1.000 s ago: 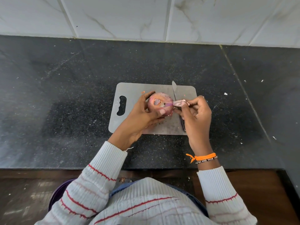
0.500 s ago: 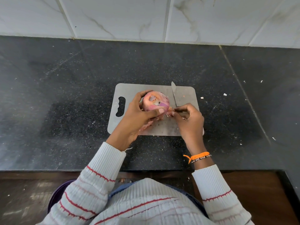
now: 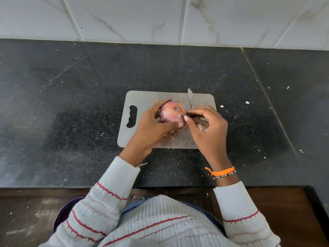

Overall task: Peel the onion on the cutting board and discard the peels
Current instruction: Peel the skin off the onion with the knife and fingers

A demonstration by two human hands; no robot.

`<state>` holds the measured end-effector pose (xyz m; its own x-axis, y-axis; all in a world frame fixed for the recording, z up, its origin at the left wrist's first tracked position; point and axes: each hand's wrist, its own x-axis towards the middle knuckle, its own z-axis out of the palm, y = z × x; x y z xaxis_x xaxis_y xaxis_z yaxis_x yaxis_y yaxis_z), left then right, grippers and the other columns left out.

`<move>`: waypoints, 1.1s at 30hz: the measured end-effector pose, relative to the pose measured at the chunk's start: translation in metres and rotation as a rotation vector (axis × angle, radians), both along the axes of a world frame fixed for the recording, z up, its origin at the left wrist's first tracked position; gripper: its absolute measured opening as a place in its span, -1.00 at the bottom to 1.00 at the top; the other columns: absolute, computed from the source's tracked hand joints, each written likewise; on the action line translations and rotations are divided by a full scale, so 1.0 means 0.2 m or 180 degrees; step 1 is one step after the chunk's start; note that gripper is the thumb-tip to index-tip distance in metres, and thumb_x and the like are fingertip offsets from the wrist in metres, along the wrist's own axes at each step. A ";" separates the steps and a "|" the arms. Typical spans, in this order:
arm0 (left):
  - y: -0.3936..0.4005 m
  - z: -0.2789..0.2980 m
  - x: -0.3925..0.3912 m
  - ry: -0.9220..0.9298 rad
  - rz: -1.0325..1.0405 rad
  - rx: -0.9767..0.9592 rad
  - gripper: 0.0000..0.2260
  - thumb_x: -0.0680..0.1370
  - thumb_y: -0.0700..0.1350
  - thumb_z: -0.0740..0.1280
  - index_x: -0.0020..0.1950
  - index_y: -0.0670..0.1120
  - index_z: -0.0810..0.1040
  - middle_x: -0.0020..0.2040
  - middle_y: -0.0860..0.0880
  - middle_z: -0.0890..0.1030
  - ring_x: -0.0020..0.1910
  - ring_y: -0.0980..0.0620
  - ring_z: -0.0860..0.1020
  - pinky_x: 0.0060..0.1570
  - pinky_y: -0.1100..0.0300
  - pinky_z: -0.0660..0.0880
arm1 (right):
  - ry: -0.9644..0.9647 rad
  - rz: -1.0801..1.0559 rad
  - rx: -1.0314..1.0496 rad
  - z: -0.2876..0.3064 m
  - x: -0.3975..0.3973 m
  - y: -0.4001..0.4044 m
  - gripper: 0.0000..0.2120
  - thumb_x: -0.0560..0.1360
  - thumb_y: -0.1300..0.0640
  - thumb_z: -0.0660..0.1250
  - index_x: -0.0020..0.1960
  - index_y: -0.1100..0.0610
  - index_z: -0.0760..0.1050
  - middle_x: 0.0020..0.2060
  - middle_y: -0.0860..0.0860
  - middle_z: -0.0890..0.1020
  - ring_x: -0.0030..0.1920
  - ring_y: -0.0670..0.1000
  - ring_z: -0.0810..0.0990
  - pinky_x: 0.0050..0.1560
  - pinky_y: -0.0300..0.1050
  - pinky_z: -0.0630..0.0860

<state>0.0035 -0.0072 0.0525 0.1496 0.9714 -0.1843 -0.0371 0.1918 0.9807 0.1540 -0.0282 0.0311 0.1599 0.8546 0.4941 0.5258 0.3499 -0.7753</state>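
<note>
Gripping the onion [image 3: 171,112] from the left, the left hand [image 3: 153,128] curls round it, fingers over the far side and thumb across the near side, so the bulb sits just above the middle of the cutting board [image 3: 142,100]. Its skin is pink and purple, and a pale bare patch shows on the upper face where the skin is gone.

From the right, the right hand [image 3: 208,129] meets the onion with index finger and thumb brought together at its right edge; they seem to pinch a bit of purple skin there, though the contact is too small to be sure of. The other fingers of this hand are bent loosely above the board.

Under the right hand lies a knife [image 3: 190,98], its blade tip pointing far and reaching the far edge of the board; the handle is mostly hidden by the hand. Small scraps of peel [image 3: 171,133] lie on the board near the left thumb.

The board is grey with a handle slot at its left end and rests on a dark speckled worktop [image 3: 71,104], which carries scattered pale crumbs on the right. An orange thread band [image 3: 221,172] circles the right wrist, beside a beaded one. White marbled tiles [image 3: 133,16] line the far wall.
</note>
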 end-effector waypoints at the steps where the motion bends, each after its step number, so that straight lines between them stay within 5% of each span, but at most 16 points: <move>1: 0.00 0.00 0.00 0.0025 -0.0004 0.0017 -0.41 0.28 -0.31 0.53 0.26 -0.04 0.47 0.11 0.01 0.58 0.10 0.05 0.57 0.05 0.17 0.57 | 0.0005 0.0001 -0.0002 0.00 0.00 0.00 -0.90 0.41 0.24 0.43 -0.09 0.25 0.60 -0.16 0.06 0.62 -0.12 0.00 0.62 -0.12 0.02 0.61; 14: 0.00 -0.01 0.01 0.0181 -0.0096 -0.0021 -0.42 0.23 -0.30 0.57 0.21 -0.05 0.53 0.11 -0.06 0.61 0.11 -0.03 0.58 0.09 0.10 0.57 | -0.0223 -0.0129 0.0152 0.00 0.03 0.00 -0.96 0.39 0.34 0.42 -0.15 0.27 0.61 -0.24 0.08 0.64 -0.23 -0.10 0.59 -0.18 -0.24 0.58; 25: 0.00 0.00 0.02 0.0129 -0.0158 -0.0015 -0.42 0.24 -0.29 0.56 0.23 -0.09 0.53 0.12 -0.06 0.61 0.11 -0.02 0.58 0.10 0.11 0.56 | 0.0118 0.0019 0.0028 0.02 0.05 -0.02 -0.89 0.39 0.31 0.46 -0.08 0.29 0.63 -0.17 0.05 0.64 -0.12 -0.24 0.59 -0.09 -0.46 0.48; 33: 0.01 -0.01 0.02 0.0248 -0.0153 0.0070 -0.43 0.22 -0.30 0.57 0.21 -0.11 0.54 0.12 -0.07 0.61 0.13 -0.04 0.57 0.13 0.06 0.55 | -0.0062 0.0057 0.0146 0.00 0.06 0.00 -0.94 0.39 0.33 0.44 -0.13 0.31 0.63 -0.20 0.09 0.65 -0.16 -0.12 0.61 -0.10 -0.39 0.52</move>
<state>0.0080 -0.0045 0.0507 0.1821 0.9674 -0.1757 0.0481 0.1697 0.9843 0.1657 -0.0288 0.0313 0.1348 0.8336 0.5357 0.5338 0.3944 -0.7480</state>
